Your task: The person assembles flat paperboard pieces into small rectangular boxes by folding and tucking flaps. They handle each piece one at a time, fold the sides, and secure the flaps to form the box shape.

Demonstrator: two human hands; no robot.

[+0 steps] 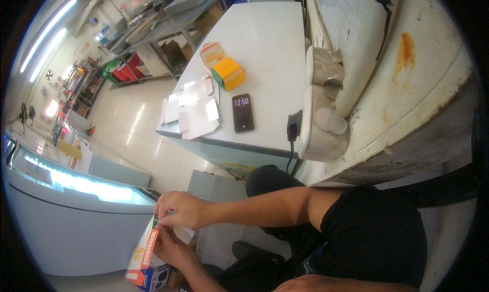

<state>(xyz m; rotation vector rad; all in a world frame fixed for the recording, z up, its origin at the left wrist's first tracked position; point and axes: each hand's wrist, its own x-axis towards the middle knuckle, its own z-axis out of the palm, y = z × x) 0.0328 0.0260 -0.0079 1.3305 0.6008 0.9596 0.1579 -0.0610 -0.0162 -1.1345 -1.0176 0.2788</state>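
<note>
At the lower left I hold a small folding carton, white with orange edges and a bit of green at its upper end. My right hand reaches in from the right, with thumb and fingers pinched on that green upper end. Just below it, the fingers of my left hand are closed round the carton's side. Its far faces are out of sight. Right beneath the carton, a blue printed box shows in part.
A white worktop bears a yellow-and-green carton, flat white carton blanks and a phone. Beside it are a black plug and a pale ledge with metal holders. A lit display case stands left. Another bare arm crosses the bottom edge.
</note>
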